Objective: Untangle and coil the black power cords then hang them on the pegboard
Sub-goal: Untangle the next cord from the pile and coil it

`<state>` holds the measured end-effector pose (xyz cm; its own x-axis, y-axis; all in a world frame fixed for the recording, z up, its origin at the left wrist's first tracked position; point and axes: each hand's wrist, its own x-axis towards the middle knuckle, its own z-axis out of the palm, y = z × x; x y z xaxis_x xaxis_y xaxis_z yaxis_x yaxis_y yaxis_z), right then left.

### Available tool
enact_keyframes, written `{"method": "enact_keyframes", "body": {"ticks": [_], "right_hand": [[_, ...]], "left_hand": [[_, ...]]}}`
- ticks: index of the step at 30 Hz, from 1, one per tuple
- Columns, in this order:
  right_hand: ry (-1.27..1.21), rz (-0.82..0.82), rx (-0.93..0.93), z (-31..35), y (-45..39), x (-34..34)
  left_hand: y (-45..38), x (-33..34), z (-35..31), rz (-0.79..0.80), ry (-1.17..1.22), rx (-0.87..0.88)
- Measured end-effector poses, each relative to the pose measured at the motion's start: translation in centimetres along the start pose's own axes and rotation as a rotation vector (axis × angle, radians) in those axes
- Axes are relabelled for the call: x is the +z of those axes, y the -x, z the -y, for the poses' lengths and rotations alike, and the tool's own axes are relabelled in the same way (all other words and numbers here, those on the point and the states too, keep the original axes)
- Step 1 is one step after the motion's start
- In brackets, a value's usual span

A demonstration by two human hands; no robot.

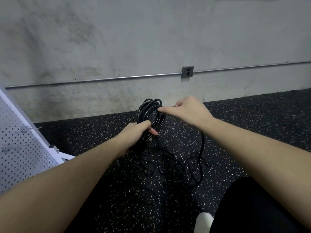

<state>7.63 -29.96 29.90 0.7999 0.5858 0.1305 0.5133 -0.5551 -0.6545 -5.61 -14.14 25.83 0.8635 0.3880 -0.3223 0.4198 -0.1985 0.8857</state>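
A coil of black power cord [150, 107] stands upright in front of me above the speckled floor. My left hand [136, 133] grips the lower part of the coil, fingers wrapped round the loops. My right hand [188, 109] pinches a strand at the coil's upper right side. From the right hand a loose length of black cord [202, 143] drops to the floor. There it joins a tangle of black cord [178, 165] lying below the hands. The white pegboard [21, 148] leans at the far left, with wire hooks [27, 129] on it.
A grey concrete wall with a metal conduit [104, 79] and an outlet box [187, 72] runs behind. The pegboard's white frame foot [64, 156] rests on the black speckled floor. My dark trouser leg [255, 209] and a white shoe [203, 221] are at lower right.
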Motion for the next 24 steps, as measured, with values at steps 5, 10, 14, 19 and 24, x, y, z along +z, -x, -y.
{"method": "enact_keyframes", "body": {"ticks": [5,10,14,19,24], "right_hand": [[-0.446,-0.099,0.009,0.9,0.0,1.3],[-0.73,-0.201,-0.016,1.8,0.4,2.2],[-0.822,-0.143,0.12,1.7,-0.1,3.1],[-0.956,-0.027,0.247,2.0,0.2,3.6],[-1.035,-0.098,0.209,2.6,-0.1,3.6]], "left_hand": [[-0.1,0.6,0.0,0.06,0.138,0.014],[0.5,2.3,-0.9,0.241,0.383,0.046],[1.0,3.2,-1.6,0.292,0.482,0.099],[1.7,2.9,-1.7,0.269,0.44,0.042],[1.3,2.0,-2.5,0.326,0.449,0.042]]}}
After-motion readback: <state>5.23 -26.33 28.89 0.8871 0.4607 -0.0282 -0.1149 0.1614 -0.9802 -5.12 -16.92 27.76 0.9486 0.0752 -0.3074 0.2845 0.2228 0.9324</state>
